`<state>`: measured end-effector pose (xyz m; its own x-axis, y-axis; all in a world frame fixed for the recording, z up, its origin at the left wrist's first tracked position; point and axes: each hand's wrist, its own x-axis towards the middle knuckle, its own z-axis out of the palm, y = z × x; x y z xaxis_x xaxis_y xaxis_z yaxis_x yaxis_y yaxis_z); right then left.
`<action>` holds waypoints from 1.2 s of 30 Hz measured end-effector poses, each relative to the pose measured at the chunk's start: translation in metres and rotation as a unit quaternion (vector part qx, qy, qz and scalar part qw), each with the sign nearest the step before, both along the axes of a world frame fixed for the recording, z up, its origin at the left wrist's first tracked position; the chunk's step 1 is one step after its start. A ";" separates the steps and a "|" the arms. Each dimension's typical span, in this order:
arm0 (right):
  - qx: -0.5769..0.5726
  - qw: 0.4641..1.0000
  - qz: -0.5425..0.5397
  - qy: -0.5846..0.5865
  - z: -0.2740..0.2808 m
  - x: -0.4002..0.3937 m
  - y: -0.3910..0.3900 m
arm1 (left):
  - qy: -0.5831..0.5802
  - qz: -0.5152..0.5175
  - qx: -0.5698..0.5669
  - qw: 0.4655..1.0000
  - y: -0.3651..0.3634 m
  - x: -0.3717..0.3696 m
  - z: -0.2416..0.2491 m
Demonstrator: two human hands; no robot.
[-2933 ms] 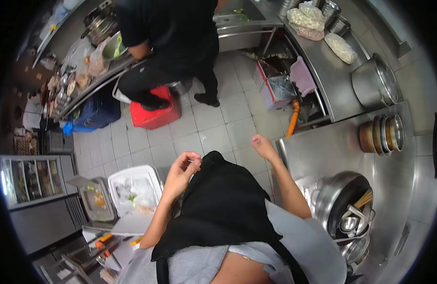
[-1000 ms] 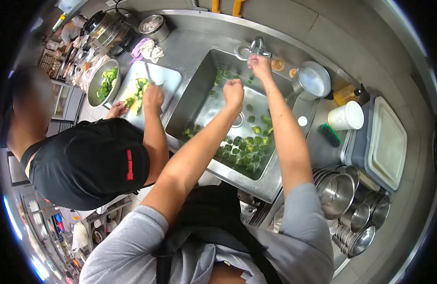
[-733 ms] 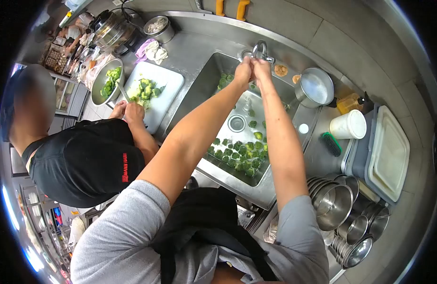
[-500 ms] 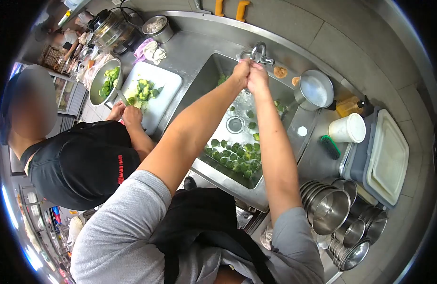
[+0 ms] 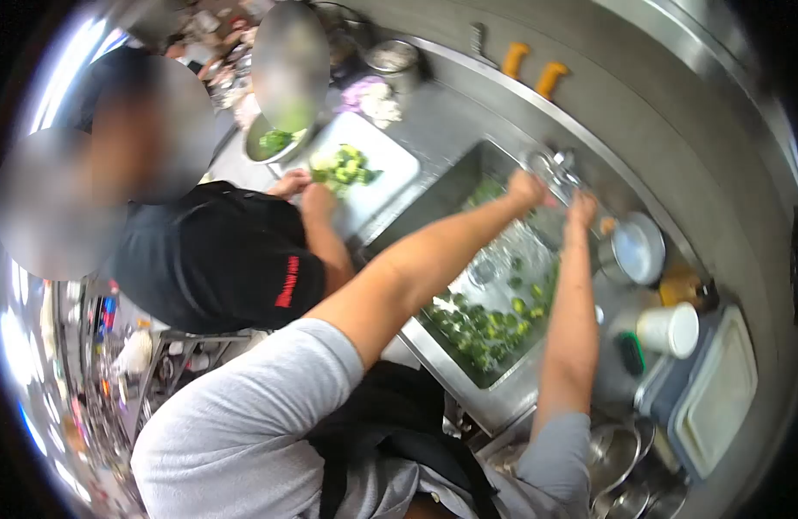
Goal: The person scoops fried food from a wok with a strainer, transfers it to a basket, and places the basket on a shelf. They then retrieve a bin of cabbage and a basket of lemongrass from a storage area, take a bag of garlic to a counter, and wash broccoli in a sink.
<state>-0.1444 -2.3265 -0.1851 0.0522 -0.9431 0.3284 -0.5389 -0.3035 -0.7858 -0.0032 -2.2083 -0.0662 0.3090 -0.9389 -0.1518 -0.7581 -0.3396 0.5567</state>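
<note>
Both my arms stretch over the sink (image 5: 416, 342) toward the tap (image 5: 565, 164) at its back edge. My left hand (image 5: 526, 190) is just left of the tap, over the basin, its fingers smeared by motion. My right hand (image 5: 582, 210) is on the other side, close beneath the tap; blur hides whether it touches it. Water is splashing in the basin. Broccoli florets (image 5: 490, 333) lie in the water, most of them crowded at the near end.
To my left a co-worker in a black shirt (image 5: 217, 259) bends over a white cutting board (image 5: 386, 164) with cut broccoli (image 5: 343, 169). Right of the sink are a metal pot (image 5: 637, 249), a white tub (image 5: 669, 330), a green brush (image 5: 631, 353), stacked trays (image 5: 715, 389) and steel bowls (image 5: 615, 454).
My hands, clasped together under the tap before, have moved apart to either side of it. The view has swung, shifting everything right and down. The co-worker's knife no longer shows clearly.
</note>
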 end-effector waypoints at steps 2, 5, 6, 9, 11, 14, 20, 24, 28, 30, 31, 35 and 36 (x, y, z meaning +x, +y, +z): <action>0.386 0.837 -0.025 -0.388 0.045 0.004 0.018 | 0.214 0.194 -0.072 0.955 0.029 -0.008 0.033; 0.401 0.828 -0.005 -0.393 0.045 0.000 0.003 | 0.399 0.239 -0.053 0.884 0.054 -0.019 0.060; 0.392 0.840 -0.011 -0.375 0.049 0.000 0.003 | 0.430 0.259 -0.112 0.858 0.052 -0.023 0.042; 0.440 0.786 -0.003 -0.435 0.040 0.001 -0.009 | 0.389 0.226 -0.172 0.877 0.042 -0.019 0.004; 0.453 0.774 0.019 -0.442 0.042 0.000 -0.011 | 0.511 0.250 -0.146 0.810 0.047 -0.022 0.035; 0.454 0.802 0.004 -0.389 0.060 -0.001 -0.004 | 0.491 0.221 -0.181 0.823 0.039 -0.023 0.049; 0.406 0.885 -0.030 -0.227 0.054 0.000 -0.004 | 0.489 0.196 -0.164 0.834 0.034 -0.021 0.059; 0.263 0.914 -0.032 -0.306 0.096 0.013 0.028 | 0.485 0.209 -0.170 0.832 0.030 -0.014 0.060; 0.241 0.930 -0.001 -0.278 0.034 0.013 0.002 | 0.494 0.190 -0.170 0.831 0.029 -0.013 0.057; 0.241 0.926 -0.031 -0.289 0.022 0.008 0.000 | 0.535 0.179 -0.178 0.806 0.028 -0.011 0.059; 0.250 0.934 -0.037 -0.251 0.029 0.008 0.007 | 0.535 0.174 -0.175 0.808 0.028 -0.008 0.063; 0.111 0.977 -0.167 -0.073 0.044 0.029 0.043 | 0.488 0.101 -0.124 0.858 0.036 -0.008 0.071; 0.117 0.977 -0.163 -0.072 0.053 0.040 0.057 | 0.468 0.126 -0.135 0.864 0.036 -0.010 0.067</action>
<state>-0.1048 -2.2694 -0.1326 -0.2937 -0.9522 0.0834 -0.4558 0.0628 -0.8878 -0.0132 -2.1724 0.0009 0.3700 -0.8995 -0.2324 0.1464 -0.1906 0.9707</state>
